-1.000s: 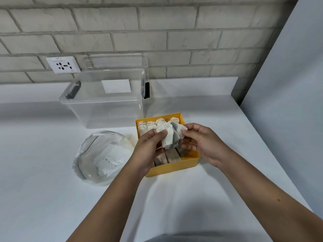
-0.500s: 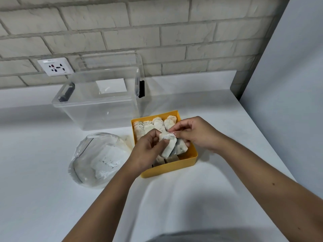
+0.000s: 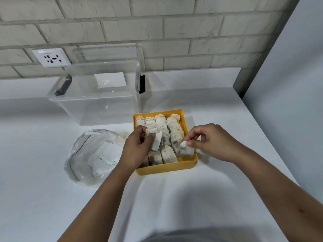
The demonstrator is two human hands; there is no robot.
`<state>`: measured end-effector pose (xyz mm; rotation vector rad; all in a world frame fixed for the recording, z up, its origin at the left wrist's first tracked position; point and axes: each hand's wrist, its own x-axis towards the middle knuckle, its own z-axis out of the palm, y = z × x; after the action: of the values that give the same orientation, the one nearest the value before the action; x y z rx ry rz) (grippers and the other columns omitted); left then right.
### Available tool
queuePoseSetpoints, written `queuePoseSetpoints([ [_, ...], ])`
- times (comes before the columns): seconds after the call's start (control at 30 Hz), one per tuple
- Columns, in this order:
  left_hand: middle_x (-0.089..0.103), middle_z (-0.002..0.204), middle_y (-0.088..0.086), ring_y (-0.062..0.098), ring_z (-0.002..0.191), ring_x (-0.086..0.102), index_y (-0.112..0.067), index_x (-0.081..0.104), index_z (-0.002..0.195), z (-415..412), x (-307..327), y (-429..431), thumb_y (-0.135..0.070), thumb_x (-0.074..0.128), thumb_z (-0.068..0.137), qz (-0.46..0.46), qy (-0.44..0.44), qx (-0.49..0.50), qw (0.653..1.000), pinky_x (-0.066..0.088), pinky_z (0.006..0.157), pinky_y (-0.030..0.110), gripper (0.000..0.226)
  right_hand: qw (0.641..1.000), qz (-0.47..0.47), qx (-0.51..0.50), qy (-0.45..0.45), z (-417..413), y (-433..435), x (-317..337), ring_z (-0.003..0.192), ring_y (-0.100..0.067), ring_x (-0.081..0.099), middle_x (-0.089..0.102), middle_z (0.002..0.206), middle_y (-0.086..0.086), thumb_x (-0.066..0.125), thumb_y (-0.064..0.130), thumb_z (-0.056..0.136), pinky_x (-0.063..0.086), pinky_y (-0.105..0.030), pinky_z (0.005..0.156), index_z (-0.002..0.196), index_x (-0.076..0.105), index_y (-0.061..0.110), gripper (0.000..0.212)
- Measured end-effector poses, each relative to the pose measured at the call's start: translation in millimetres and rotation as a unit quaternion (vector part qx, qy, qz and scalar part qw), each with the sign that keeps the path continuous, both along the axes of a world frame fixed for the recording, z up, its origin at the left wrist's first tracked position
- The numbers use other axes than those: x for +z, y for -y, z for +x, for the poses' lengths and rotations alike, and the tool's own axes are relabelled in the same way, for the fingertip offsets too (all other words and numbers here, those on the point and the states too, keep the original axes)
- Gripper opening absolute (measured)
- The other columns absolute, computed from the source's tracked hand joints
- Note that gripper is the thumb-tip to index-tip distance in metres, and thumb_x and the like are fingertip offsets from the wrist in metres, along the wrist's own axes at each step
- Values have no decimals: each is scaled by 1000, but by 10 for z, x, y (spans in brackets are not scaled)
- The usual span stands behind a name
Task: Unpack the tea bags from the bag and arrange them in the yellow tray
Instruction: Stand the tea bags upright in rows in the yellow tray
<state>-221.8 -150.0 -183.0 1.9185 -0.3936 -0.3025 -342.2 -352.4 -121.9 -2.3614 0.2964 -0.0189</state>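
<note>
Left hand [image 3: 136, 147] pinches a tea bag [image 3: 156, 142] over the left side of the yellow tray [image 3: 166, 169]. Right hand [image 3: 209, 142] pinches a second tea bag [image 3: 187, 151], which sits in the near-right corner. Packed tea bags [image 3: 164, 124] fill the tray (rows, mostly upright). Plastic bag [image 3: 94, 154] lies just left of the tray, clear bin [image 3: 97, 105] behind.

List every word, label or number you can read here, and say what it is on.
Nothing can be read in full.
Wall socket: small print at its top, too small to read.
Paper label inside the plastic bag: dark marks, too blurred.
White label on the clear box: looks blank.
</note>
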Motion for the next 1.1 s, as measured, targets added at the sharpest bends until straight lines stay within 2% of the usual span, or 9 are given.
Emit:
queuePoseSetpoints([
  [0.13, 69, 85, 13, 29, 79, 64, -19, 58, 87, 14, -11, -11, -30, 63, 96, 7, 11, -8, 1000, 50, 72, 39, 14, 999, -44, 21, -13, 3, -105, -27, 61, 16, 52, 69, 89, 11, 71, 23, 86, 36, -6, 56, 92, 73, 24, 6],
  [0.27, 68, 85, 15, 33, 82, 64, -20, 59, 87, 17, -34, -19, -32, 63, 96, 6, 14, -12, 1000, 51, 72, 42, 15, 977, -204, 39, -43, 113, -119, -260, 99, -9, 53, 66, 104, 10, 67, 32, 88, 40, -24, 82, 97, 72, 27, 11],
  [0.4, 67, 82, 14, 27, 74, 61, -21, 58, 84, 14, -24, -9, -30, 64, 95, -2, 12, -7, 1000, 46, 68, 34, 15, 946, -322, 11, 17, 238, -126, -416, 109, -19, 39, 52, 112, 7, 67, 39, 85, 31, -31, 87, 97, 74, 30, 16],
  [0.63, 68, 85, 18, 38, 84, 66, -23, 63, 87, 17, -25, -34, -43, 66, 90, -7, 2, -17, 1000, 53, 78, 51, 20, 956, -279, -76, 36, 441, -136, -529, 133, -22, 26, 43, 144, 10, 71, 38, 81, 23, -39, 102, 86, 75, 32, 8],
  [0.73, 67, 81, 19, 34, 76, 65, -22, 64, 86, 22, -13, -36, -41, 68, 89, -11, -6, -24, 1000, 53, 74, 47, 20, 956, -285, -68, 15, 470, -95, -600, 137, -20, 23, 40, 148, 10, 69, 41, 82, 18, -40, 107, 93, 74, 33, 14],
  [0.87, 59, 60, -2, 11, 59, 52, -23, 62, 79, -25, 6, -10, -31, 70, 91, -14, -12, -25, 1000, 44, 62, 28, 17, 955, -264, -75, 115, 431, -79, -588, 128, -21, 41, 56, 130, 6, 73, 41, 79, 21, -38, 104, 99, 71, 32, 22],
  [0.93, 58, 57, 1, 15, 58, 53, -21, 64, 79, -51, -11, 9, -31, 71, 91, -22, -24, -31, 999, 46, 62, 29, 16, 957, -181, -89, 209, 398, -132, -503, 108, -15, 53, 64, 105, 10, 73, 45, 77, 30, -35, 97, 93, 71, 32, 20],
  [1.0, 70, 68, 8, 23, 70, 69, -20, 69, 90, -79, -7, 40, -32, 71, 90, -45, -54, -44, 997, 59, 72, 39, 13, 960, -115, -65, 247, 368, -214, -418, 92, -6, 56, 64, 88, 17, 68, 51, 77, 34, -34, 93, 89, 71, 34, 21],
  [1.1, 73, 77, 15, 25, 80, 74, -13, 69, 99, -129, 40, 104, -25, 70, 92, -86, -118, -59, 987, 62, 67, 37, 14, 959, -140, -30, 244, 345, -301, -386, 85, -1, 56, 65, 81, 19, 62, 60, 77, 31, -32, 95, 89, 71, 34, 30],
])
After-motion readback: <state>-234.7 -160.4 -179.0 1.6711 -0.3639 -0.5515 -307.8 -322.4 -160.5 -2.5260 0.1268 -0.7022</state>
